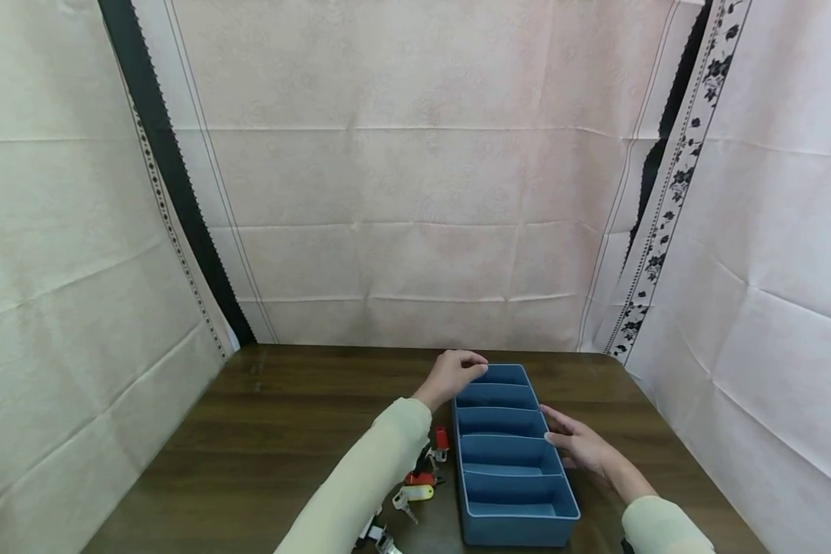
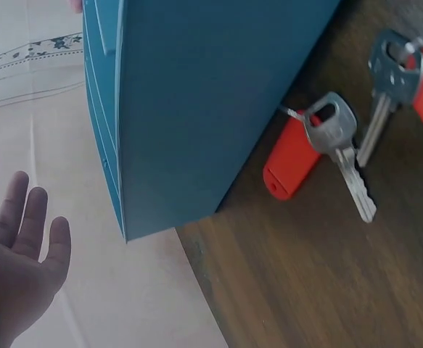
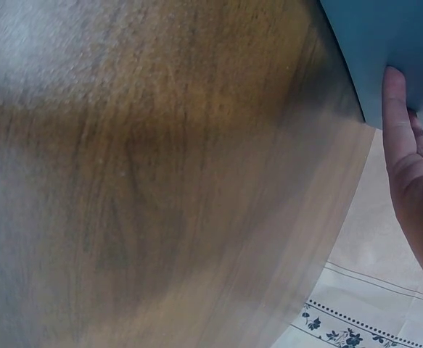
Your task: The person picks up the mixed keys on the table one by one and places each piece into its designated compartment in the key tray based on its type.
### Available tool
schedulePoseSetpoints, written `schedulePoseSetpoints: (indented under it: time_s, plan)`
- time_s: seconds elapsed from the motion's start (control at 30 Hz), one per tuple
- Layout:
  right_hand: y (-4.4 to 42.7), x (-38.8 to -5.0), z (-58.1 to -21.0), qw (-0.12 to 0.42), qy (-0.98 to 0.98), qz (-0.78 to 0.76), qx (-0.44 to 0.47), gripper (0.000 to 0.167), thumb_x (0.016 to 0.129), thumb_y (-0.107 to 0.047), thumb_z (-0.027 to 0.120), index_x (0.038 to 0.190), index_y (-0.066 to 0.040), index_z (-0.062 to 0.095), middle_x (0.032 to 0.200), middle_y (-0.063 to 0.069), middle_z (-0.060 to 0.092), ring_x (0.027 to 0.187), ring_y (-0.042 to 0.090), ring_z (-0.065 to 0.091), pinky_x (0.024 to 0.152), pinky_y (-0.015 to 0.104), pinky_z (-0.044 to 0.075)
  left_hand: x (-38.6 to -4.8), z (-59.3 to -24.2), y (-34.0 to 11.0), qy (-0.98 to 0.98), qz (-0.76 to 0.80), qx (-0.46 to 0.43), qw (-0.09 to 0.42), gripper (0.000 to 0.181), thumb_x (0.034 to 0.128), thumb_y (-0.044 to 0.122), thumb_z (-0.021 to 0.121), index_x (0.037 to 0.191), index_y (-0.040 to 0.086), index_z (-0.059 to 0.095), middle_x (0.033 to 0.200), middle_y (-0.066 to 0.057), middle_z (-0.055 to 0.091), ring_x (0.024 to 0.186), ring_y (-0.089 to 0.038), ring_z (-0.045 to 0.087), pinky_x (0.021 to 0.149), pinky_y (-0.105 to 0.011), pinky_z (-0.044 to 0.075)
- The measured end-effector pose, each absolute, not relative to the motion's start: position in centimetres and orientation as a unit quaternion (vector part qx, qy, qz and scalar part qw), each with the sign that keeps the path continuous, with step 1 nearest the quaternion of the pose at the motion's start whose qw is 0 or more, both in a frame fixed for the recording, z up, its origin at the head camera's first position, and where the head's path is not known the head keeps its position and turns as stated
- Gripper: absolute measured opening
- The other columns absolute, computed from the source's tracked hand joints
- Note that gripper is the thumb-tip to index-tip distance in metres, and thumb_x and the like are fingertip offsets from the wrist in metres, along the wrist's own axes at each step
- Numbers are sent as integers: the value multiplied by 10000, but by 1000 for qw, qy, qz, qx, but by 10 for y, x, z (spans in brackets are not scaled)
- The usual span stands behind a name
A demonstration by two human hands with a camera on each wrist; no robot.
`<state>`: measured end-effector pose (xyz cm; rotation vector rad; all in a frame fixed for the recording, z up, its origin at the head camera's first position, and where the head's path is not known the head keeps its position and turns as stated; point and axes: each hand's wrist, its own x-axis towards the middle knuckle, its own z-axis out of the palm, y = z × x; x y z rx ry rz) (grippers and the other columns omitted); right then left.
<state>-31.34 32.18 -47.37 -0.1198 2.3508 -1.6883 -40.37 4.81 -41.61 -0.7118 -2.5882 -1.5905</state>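
A long blue organizer box (image 1: 515, 531) with a row of several compartments stands on the table, and the compartments look bare inside. My left hand (image 1: 457, 375) is at the box's far left corner; the left wrist view shows its fingers (image 2: 33, 217) loosely spread and apart from the wall. On the opposite side, my right hand (image 1: 578, 446) touches the outer wall with straight fingers (image 3: 396, 109), its thumb near the rim. Keys with tags lie left of the box: a red tag (image 1: 442, 438), another red tag (image 1: 421, 478) and a yellow tag (image 1: 418, 492).
The brown wooden table (image 1: 298, 446) extends to both sides. More keys (image 1: 386, 542) lie near the front, partly hidden by my left sleeve (image 1: 367, 477). Pale cloth (image 1: 388, 177) hangs behind the table and on both sides.
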Motion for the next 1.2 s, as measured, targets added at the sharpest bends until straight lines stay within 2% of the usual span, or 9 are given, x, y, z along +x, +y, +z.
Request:
schedulePoseSetpoints:
  time_s: [0.2,0.47,0.7,0.83,1.2]
  plan:
    - [323,-312,-472,122,805,-579,-40,619,1037,-173,514,1577,-99,220,1545,317,249,1300,508,428,917,595,474,-403,-412,34,-831,-506,-230,12,242,983,331,633,1144,183,736,1149,53,668,995,-126,594,874,-367,508]
    - [323,-314,-472,133,797,-586,-57,635,1038,-187,518,1576,-76,200,1544,332,232,1287,505,445,910,596,478,-404,-414,9,-834,-505,-221,14,213,968,309,658,1108,170,739,1057,45,677,939,-135,600,817,-335,513]
    - [322,-313,-473,134,796,-587,-63,630,1039,-173,510,1577,-73,196,1550,332,217,1306,517,417,923,601,467,-404,-422,-14,-841,-497,-214,15,212,967,284,664,1107,146,741,1049,34,674,940,-162,591,809,-356,511]
    - [322,-313,-474,132,795,-589,-62,621,1040,-162,505,1575,-74,204,1549,333,219,1308,513,417,926,597,467,-398,-427,-28,-845,-489,-214,10,248,964,292,669,1128,117,733,1060,23,665,938,-163,591,819,-360,517]
    - [323,-313,-474,134,788,-597,-62,613,1042,-148,494,1572,-59,200,1528,349,246,1282,486,460,912,579,485,-376,-443,-65,-847,-481,-227,-12,170,961,289,672,1064,168,732,1045,21,660,937,-157,606,820,-357,519]
